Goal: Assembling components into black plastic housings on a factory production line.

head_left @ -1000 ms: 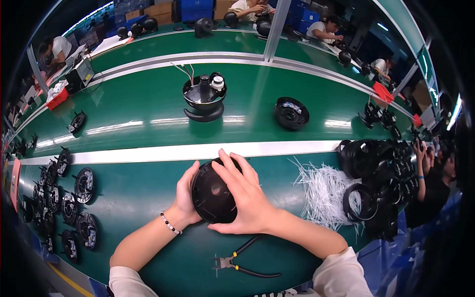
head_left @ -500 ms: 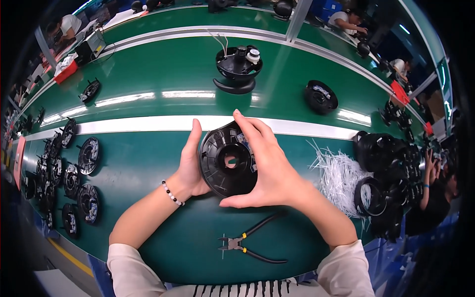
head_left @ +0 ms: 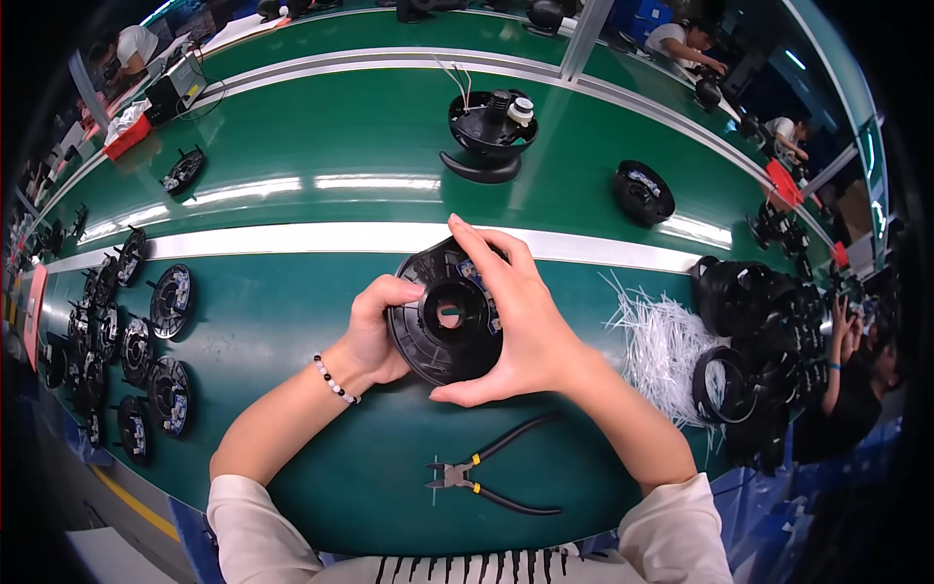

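Between my two hands is a round black plastic housing [head_left: 435, 347], its open inner side facing up, with a raised ring and hole in the middle and a small circuit board along its right side. My left hand [head_left: 375, 326] grips the left rim, thumb laid over the face beside the ring. My right hand [head_left: 520, 316] wraps the right side, fingers at the far edge and thumb at the near edge. Below it on the green mat [head_left: 379, 477] lies a pair of cutting pliers [head_left: 455, 475], jaws apart, with black handles. A thin pale strip lies across the jaws.
Several black discs with circuit boards [head_left: 170, 394] stand at the left. White cable-tie scraps [head_left: 662, 355] and stacked black housings [head_left: 735, 297] are at the right. On the far green belt sit a black bowl-shaped housing with wires [head_left: 493, 146] and a round part [head_left: 644, 192]. Co-workers are farther off.
My left thumb has come down from upright onto the housing's face. The parts on the far belt have shifted to the right. The pliers lie as before.
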### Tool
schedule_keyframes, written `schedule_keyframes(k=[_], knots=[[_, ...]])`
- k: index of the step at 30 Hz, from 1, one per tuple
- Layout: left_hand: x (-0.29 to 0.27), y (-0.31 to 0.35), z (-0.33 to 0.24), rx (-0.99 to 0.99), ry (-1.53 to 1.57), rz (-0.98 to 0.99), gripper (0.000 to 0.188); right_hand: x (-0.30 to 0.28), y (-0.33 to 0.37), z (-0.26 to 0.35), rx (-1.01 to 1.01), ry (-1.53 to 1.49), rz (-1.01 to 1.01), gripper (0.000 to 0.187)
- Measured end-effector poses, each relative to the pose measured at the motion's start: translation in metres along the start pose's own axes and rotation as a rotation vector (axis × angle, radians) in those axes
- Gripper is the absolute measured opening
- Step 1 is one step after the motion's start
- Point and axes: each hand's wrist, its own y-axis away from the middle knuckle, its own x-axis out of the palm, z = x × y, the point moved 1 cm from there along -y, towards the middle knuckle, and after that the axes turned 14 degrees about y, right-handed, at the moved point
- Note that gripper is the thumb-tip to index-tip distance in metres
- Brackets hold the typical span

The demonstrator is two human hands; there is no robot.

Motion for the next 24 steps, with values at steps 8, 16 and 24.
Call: schedule_keyframes(k=[8, 16, 24], knots=[[0.006, 0.006, -0.002, 0.0, -0.135, -0.015, 0.056, 0.001, -0.002, -0.008, -0.118, -0.075, -0.061, 0.113], [0.013, 0.002, 0.008, 0.292, -0.797, 0.247, 0.084, 0.015, 0.001, -0.022, 0.14, -0.619, -0.245, 0.076], [0.031, 0.01, 0.014, 0.683, -1.751, 0.462, 0.08, -0.005, -0.005, -0.027, -0.078, -0.29, -0.388, 0.056]])
